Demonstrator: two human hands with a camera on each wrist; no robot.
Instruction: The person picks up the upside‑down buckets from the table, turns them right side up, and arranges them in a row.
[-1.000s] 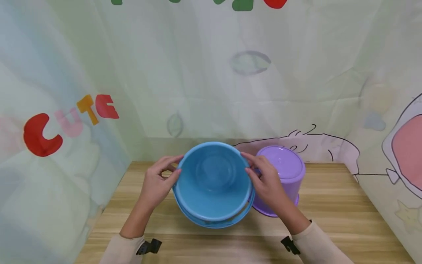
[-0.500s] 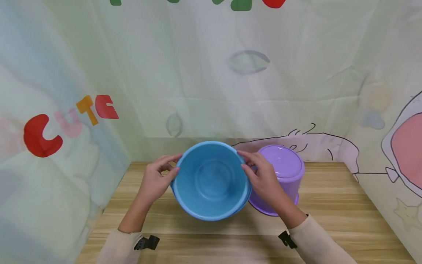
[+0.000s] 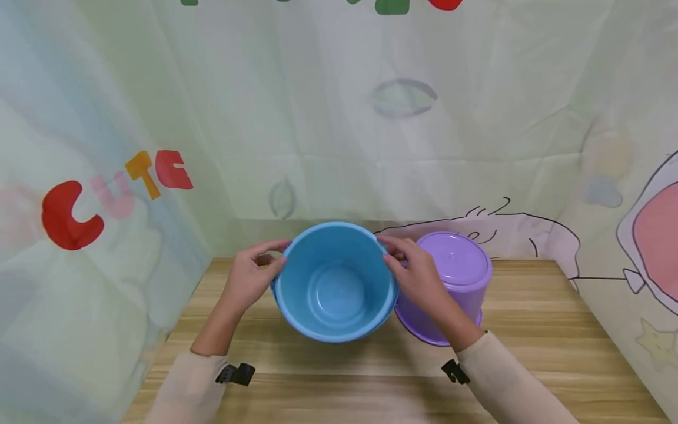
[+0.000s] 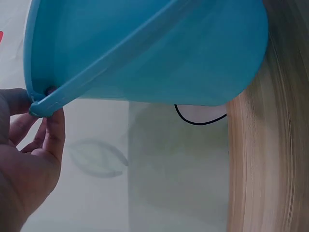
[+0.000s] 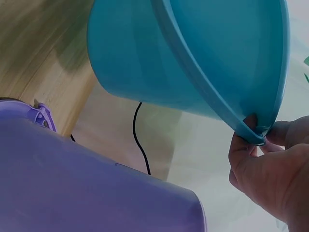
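Note:
A blue plastic bucket [image 3: 336,294] hangs between my two hands, its mouth facing up toward the head camera and its inside bare. My left hand [image 3: 250,274] pinches the left side of the rim, where the handle [image 4: 96,72] joins it. On the opposite side my right hand [image 3: 415,274] grips the rim at the other handle joint, thumb on top. Both wrist views show the handle lying slanted across the bucket's outer wall. Whether the base touches the table cannot be told. Right beside my right hand stands a purple bucket [image 3: 455,262], upside down.
The wooden table [image 3: 318,394] ends against a printed fabric backdrop [image 3: 328,118], with similar side walls left and right. In the right wrist view, the purple bucket's handle joint [image 5: 43,116] sits by its rim, close to the table.
The blue bucket has tipped more upright; its inner bottom has shifted toward me. The handle below the front rim has gone out of sight. Both hands keep their grip, moving slightly up and left.

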